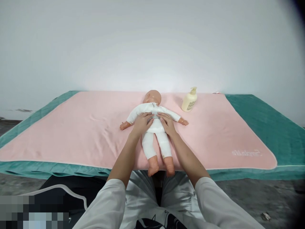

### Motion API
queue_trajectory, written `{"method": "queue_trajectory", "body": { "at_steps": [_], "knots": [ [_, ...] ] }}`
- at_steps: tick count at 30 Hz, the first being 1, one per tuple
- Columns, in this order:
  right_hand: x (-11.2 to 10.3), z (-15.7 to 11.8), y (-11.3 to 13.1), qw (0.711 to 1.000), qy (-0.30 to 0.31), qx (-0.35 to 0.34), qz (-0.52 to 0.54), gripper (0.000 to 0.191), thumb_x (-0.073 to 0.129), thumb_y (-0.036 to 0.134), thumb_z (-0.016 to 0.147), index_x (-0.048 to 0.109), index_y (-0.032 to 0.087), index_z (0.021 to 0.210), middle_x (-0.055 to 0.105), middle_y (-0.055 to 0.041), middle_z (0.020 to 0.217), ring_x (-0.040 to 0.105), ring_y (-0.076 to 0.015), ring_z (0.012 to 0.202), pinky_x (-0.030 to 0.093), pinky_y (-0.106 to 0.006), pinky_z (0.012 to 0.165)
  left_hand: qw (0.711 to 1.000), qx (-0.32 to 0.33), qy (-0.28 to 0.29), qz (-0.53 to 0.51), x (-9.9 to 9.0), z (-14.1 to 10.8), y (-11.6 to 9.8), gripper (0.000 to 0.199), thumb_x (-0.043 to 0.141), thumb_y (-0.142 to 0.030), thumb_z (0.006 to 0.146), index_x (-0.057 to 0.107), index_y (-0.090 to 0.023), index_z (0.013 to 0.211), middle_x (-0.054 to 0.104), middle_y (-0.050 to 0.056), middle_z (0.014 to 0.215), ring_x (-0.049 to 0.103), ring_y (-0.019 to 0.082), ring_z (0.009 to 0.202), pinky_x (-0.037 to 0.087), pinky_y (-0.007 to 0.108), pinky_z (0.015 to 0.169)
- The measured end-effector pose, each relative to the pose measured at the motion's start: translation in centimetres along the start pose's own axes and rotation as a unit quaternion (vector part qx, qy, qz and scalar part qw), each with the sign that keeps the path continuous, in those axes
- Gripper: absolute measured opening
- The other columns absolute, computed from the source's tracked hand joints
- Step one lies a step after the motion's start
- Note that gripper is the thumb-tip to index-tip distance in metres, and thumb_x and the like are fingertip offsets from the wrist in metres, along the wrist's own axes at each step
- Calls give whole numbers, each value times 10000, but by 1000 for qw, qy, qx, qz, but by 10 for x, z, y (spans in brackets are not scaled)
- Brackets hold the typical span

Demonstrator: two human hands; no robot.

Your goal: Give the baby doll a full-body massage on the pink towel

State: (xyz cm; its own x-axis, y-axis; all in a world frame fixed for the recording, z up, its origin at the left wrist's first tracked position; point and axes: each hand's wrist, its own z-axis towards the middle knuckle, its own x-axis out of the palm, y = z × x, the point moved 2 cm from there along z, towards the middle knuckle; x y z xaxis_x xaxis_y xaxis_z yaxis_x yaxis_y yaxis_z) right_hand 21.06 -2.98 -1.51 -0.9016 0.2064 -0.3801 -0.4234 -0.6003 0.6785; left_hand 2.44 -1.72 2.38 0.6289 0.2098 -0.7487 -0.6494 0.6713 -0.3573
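A baby doll [156,126] with a white cloth body lies on its back, its head toward the wall and its feet at the near edge. The head is turned to the left, and both arms stretch out sideways. My left hand [143,122] rests flat on the left side of its torso, fingers extended. On the other side of the torso lies my right hand [167,123], also flat with its fingers stretched inward. The fingertips of both hands come close together over the chest, with nothing held in either.
Beneath the doll spreads a pink mat [71,133] over a green-covered bed [269,127]. A cream pump bottle [189,100] stands at the back right of the doll. Behind the bed rises a white wall [152,44]. A white cable [60,187] runs at the lower left.
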Motion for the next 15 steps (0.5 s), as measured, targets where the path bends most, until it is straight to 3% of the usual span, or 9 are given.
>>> {"method": "queue_trajectory", "body": {
  "at_steps": [5, 15],
  "knots": [
    [1, 1, -1, 1000, -1, 18, -4, 423, 409, 481, 980, 719, 236, 1131, 699, -81, 1246, 589, -236, 1227, 417, -468, 1102, 999, -28, 41, 23, -1, 1, -4, 332, 482, -323, 939, 710, -185, 1137, 681, 93, 1216, 599, 267, 1136, 465, 466, 1028],
    [-4, 17, 6, 1000, -6, 22, 3, 348, 497, 400, 948, 664, 236, 1205, 678, -85, 1237, 562, -240, 1209, 421, -452, 1089, 999, -20, 30, 23, -10, 11, -16, 326, 501, -291, 930, 639, -168, 1199, 615, 109, 1293, 531, 264, 1233, 414, 450, 1082]
  ]
}}
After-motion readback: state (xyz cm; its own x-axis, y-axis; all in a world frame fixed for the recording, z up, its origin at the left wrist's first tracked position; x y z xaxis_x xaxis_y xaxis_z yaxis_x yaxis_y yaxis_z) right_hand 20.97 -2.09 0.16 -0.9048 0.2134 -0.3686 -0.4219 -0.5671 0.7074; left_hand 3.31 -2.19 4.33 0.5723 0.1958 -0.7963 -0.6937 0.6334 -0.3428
